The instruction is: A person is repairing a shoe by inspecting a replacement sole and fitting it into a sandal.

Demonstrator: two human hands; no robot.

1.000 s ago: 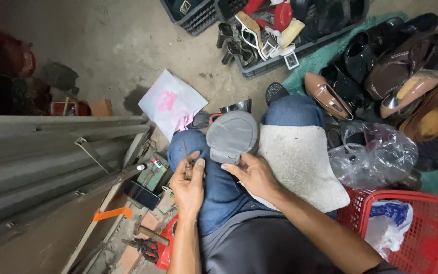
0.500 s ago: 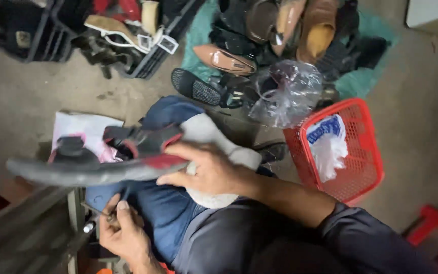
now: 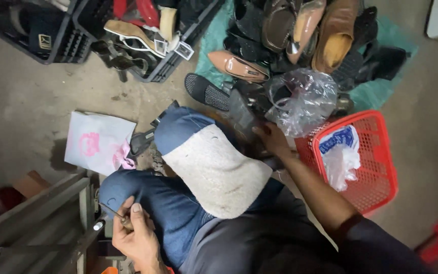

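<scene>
Item: dark flat rubber-soled sandal (image 3: 243,112), at one o'clock of the knee pad, beside the red plastic basket (image 3: 376,167). Right hand (image 3: 271,138) touches it; grip hidden. Left hand (image 3: 135,236) closed on thin wooden-handled awl (image 3: 117,217). Likely light, flexible; grasp mid-sole.

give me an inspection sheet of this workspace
surface: bare concrete floor, stained.
job's things: thin tool; dark shoe by the knee; pale pad over the lap.
clutter: shoe pile on a green sheet; black crates; red basket; clear bag; white bag.
grippers: left hand closed on the tool; right hand reaches to the shoe, grip unclear.
cables: nothing seen.
surroundings: grey metal frame at lower left.
</scene>
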